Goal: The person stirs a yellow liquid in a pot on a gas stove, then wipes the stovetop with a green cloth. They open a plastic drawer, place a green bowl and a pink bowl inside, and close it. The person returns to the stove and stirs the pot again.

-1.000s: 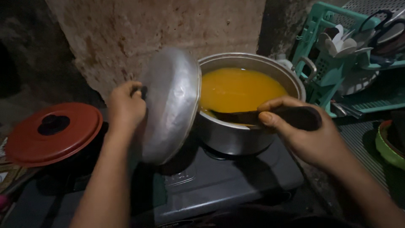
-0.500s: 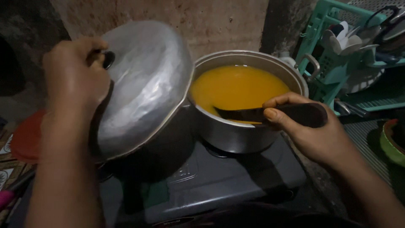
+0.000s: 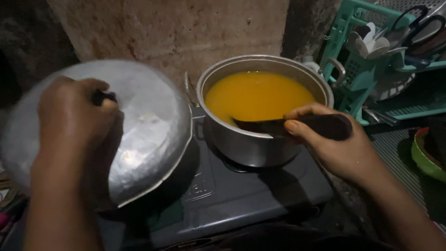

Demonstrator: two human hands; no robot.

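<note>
My left hand point(image 3: 74, 116) grips the metal lid point(image 3: 139, 139) by its knob, tilted beside the pot point(image 3: 260, 144). My right hand point(image 3: 334, 144) clasps a dark ladle point(image 3: 297, 125) dipped in orange soup point(image 3: 258, 95).

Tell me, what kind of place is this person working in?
Most likely a small home kitchen. A metal pot of orange liquid sits on a grey stove against a rough wall, and a teal dish rack with utensils stands at the right.
</note>
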